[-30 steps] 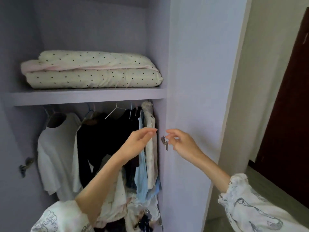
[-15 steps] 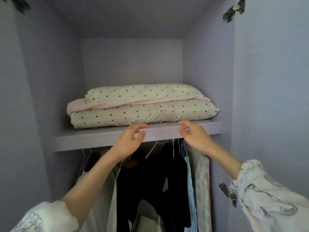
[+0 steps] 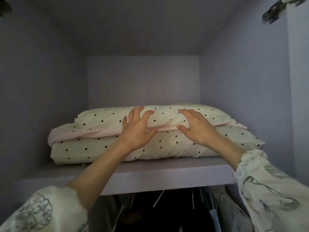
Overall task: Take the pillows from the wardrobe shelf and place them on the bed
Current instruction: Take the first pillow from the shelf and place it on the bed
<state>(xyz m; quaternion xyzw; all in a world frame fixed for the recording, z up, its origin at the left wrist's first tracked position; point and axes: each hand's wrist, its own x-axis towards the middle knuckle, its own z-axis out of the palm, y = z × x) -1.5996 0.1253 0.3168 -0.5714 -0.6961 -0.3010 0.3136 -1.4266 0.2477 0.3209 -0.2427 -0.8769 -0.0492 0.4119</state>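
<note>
Both hands reach in, left hand (image 3: 137,131) and right hand (image 3: 197,129), fingers spread wide at the stacked pillows (image 3: 155,139) on the wardrobe shelf (image 3: 150,174), gripping nothing yet. Grab only the top one and the pink flap may drag its neighbour off the near edge.
</note>
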